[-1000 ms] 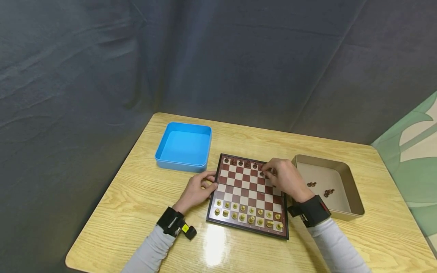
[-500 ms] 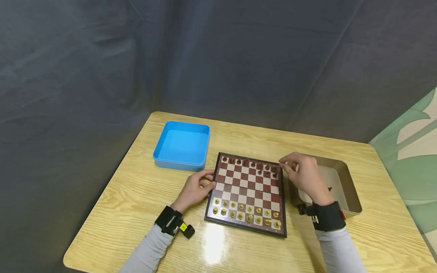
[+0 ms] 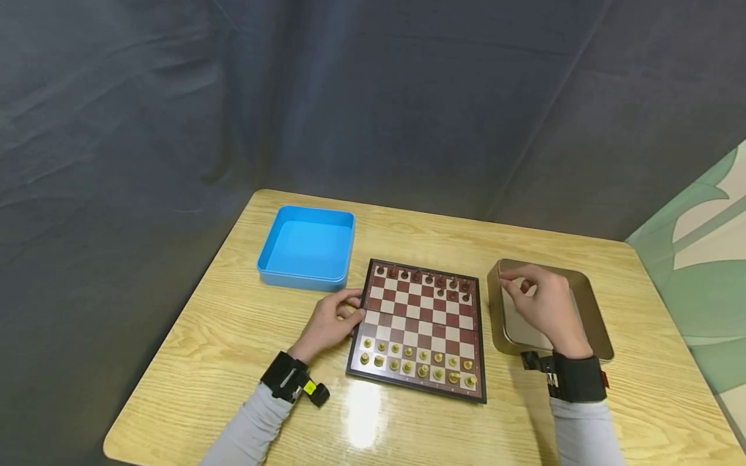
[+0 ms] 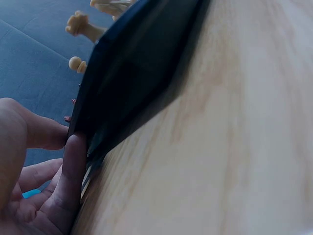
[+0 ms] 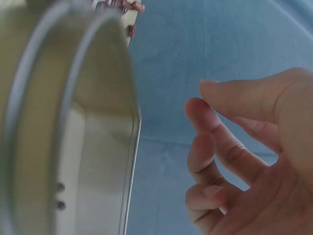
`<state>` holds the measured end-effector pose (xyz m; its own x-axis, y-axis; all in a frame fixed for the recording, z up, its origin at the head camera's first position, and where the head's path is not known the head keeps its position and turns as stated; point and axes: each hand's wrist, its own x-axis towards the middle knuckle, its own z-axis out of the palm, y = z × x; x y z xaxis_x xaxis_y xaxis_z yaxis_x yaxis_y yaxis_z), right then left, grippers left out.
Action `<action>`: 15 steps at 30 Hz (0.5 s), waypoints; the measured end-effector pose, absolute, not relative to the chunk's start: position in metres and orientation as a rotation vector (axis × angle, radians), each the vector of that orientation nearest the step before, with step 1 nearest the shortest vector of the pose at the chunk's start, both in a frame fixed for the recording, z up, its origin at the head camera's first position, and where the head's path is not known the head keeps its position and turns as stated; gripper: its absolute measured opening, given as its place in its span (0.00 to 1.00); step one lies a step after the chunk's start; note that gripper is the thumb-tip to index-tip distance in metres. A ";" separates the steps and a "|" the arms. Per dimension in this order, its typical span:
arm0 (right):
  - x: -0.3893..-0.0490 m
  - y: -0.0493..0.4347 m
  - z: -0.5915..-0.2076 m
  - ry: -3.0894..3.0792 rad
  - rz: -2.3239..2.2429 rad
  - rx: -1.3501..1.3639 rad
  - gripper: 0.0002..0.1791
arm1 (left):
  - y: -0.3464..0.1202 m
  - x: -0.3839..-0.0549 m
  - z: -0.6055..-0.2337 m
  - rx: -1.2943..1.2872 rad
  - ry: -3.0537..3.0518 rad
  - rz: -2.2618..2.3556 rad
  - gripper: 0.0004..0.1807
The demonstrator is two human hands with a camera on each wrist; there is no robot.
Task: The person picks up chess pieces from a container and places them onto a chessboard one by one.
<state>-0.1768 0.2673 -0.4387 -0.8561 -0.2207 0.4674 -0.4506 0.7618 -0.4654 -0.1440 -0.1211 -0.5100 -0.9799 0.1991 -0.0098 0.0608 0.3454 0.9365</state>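
A folding chessboard (image 3: pixel 402 321) lies open on the table. Two rows of gold chess pieces (image 3: pixel 422 371) stand along its near side; dark brown pieces (image 3: pixel 416 277) fill the far row, with 3 more in front at the right. My left hand (image 3: pixel 326 325) grips the board's left edge, thumb and finger on its dark rim (image 4: pixel 90 93) in the left wrist view. Over the beige tin (image 3: pixel 597 323) hovers my right hand (image 3: pixel 550 307), fingers loosely bent, thumb tip against the index finger, nothing visible between them. Small dark pieces (image 5: pixel 60 205) lie inside the tin in the right wrist view.
At the back left stands a blue box (image 3: pixel 309 249), nothing in it. The wooden table (image 3: pixel 233 291) ends at a dark cloth (image 3: pixel 379 129) behind. Side walls of the tin rise just right of the board.
My right hand has left the board's far right corner, where dark pieces now stand, and moved right over the tin. The left hand stays at the board's edge.
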 end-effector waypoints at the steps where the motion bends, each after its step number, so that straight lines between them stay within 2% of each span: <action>1: -0.176 0.270 -0.439 -2.585 0.800 0.493 0.08 | -0.121 -0.144 -0.510 0.235 2.471 1.713 0.24; 15: -0.170 0.291 -0.434 -2.844 0.795 0.313 0.07 | -0.121 -0.143 -0.508 0.203 2.469 1.713 0.24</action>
